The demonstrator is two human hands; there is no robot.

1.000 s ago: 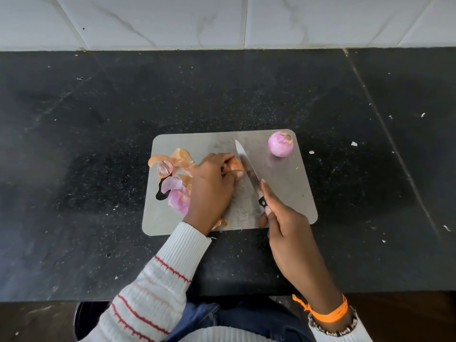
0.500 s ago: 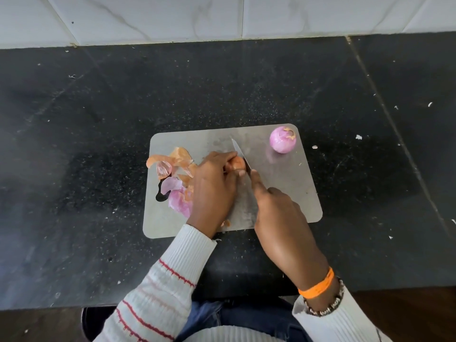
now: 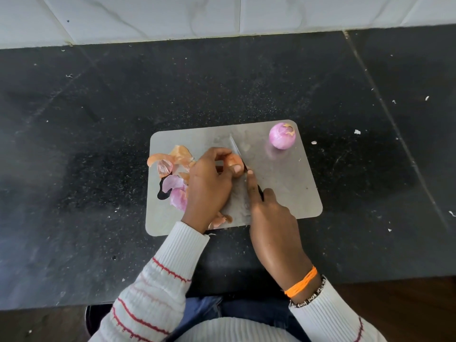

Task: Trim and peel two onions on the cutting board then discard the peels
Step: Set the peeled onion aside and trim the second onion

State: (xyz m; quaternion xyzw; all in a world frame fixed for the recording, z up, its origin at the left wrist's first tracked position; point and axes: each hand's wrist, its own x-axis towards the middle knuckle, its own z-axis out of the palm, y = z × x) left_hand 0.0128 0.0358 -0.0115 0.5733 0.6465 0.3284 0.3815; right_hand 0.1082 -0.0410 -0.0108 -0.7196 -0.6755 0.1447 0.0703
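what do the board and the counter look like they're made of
Board: probably brushed steel, judging by its grey, matte sheen and the faint pink reflection under the onion; grey plastic is possible. Counter: black polished stone, likely granite, finely speckled.

Soft even daylight, faint sheen on the dark counter (image 3: 246, 82), wide-angle bowing at edges.

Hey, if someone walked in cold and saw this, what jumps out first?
Two hands meet mid-board: the left hand pins an unpeeled onion while the right hand presses a knife against it. A peeled pink onion sits at the cutting board's far right corner, and peels are heaped at its left.
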